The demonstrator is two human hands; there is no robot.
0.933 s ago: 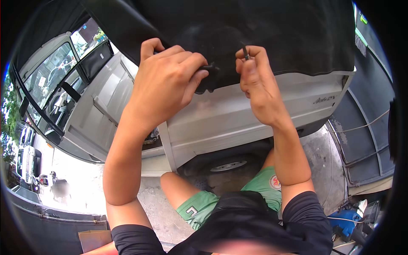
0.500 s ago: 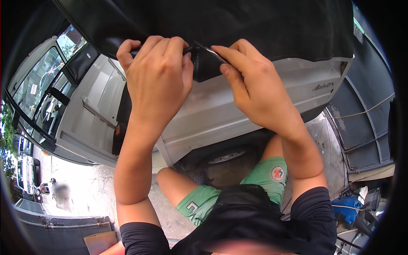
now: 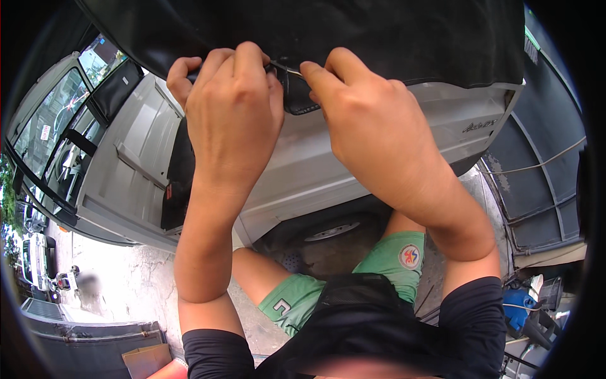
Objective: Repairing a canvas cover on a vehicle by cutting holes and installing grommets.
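A black vinyl sheet [image 3: 391,44] hangs over the side of a white vehicle [image 3: 404,139]. My left hand [image 3: 233,114] is closed on the sheet's lower edge, its fingers curled over the fold. Close to its right, my right hand [image 3: 372,114] pinches a thin, shiny metal tool [image 3: 291,71] whose tip lies against the black material by my left fingertips. Most of the tool is hidden behind my right fingers, so its exact kind does not show. Below and between the hands, a short flap [image 3: 302,104] of the sheet hangs down.
Under the vehicle's side panel is a wheel [image 3: 331,231], right before my legs. At left stands the vehicle's cab with a windshield [image 3: 53,117]. A grey metal wall [image 3: 536,177] rises at right, with a blue power tool [image 3: 519,306] below it. Cardboard [image 3: 146,361] lies at lower left.
My right hand has moved left and slightly up, bringing the metal tool closer to my left fingers. Less of the tool shows. My left hand keeps its hold and has risen a little.
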